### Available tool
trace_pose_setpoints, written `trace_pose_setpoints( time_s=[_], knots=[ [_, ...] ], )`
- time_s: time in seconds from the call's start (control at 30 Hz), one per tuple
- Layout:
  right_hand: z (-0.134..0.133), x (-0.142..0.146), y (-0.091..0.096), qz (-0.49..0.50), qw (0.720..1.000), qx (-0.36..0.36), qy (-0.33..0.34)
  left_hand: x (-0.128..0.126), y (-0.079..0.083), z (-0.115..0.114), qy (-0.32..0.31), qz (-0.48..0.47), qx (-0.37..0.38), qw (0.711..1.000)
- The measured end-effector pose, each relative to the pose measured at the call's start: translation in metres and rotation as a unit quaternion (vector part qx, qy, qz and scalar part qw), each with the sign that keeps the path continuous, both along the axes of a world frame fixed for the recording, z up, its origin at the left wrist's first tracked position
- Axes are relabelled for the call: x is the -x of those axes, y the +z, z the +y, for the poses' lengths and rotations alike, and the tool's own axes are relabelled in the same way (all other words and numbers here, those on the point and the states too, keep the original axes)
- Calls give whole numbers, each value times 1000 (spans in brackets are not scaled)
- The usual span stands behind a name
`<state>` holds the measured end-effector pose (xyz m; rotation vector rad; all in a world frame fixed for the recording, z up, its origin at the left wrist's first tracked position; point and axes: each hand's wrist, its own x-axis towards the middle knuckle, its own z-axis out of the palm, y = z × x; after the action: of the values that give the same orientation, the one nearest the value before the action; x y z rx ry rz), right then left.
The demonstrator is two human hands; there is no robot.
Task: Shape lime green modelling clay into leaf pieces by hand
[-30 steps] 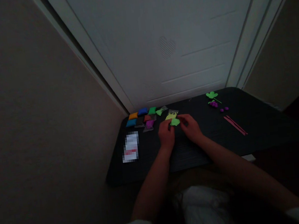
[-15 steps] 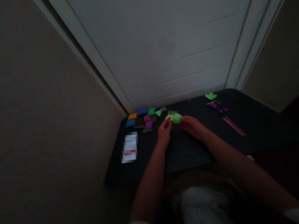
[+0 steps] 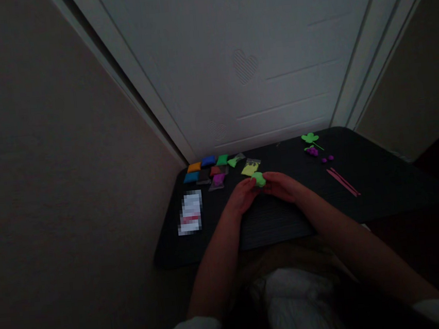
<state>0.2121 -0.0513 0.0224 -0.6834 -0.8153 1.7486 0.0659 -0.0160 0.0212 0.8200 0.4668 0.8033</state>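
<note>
Head view, nearest first: white clothing (image 3: 295, 302) fills the bottom centre of the frame, and two bare forearms run up from it onto a dark table (image 3: 381, 190). The left hand (image 3: 241, 196) and the right hand (image 3: 284, 186) meet just above the middle of the frame, fingertips turned toward each other. Between them sits a green lump (image 3: 260, 179), pinched from the left by the left fingertips and from the right by the right ones; it is held at the far ends of both hands, just over the tabletop. Light is dim, so single fingers are hard to make out.

Left of the hands lies a white sheet (image 3: 190, 214), flat on the table. To the right, well apart from the hands, lie thin pink sticks (image 3: 343, 181).

Just beyond the lump lies a yellow packet (image 3: 251, 167). Farther left, a cluster of coloured packets (image 3: 206, 168) sits in two short rows near the table's far left corner. Toward the upper right of the table are a green leaf shape (image 3: 310, 138) and small purple bits (image 3: 313, 151) beside it. Behind everything stands a pale door (image 3: 232, 54).
</note>
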Motion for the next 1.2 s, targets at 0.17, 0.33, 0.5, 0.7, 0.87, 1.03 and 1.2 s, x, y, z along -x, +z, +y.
trace_pose_setpoints(
  time_s=[0.17, 0.33, 0.5, 0.7, 0.87, 1.03, 1.2],
  knots=[
    [-1, 0, 2, -3, 1000, -10, 4, 3, 1, 1, -10, -17, 7, 1000],
    [-1, -1, 2, -12, 1000, -1, -4, 4, -1, 2, 3, 4, -9, 1000],
    [0, -1, 0, -33, 999, -4, -18, 4, -1, 3, 11, 4, -19, 1000],
    [2, -2, -4, -64, 998, -26, -15, 7, 1, 2, -11, 7, 16, 1000],
    [1, 0, -1, -65, 997, -36, 6, 5, 1, 0, -19, 31, -17, 999],
    [0, 1, 3, -51, 999, -17, -2, 1, 3, -1, -7, 39, -21, 999],
    [1, 0, -2, -80, 996, -31, -15, 2, 1, 2, 3, 50, -30, 998]
  ],
)
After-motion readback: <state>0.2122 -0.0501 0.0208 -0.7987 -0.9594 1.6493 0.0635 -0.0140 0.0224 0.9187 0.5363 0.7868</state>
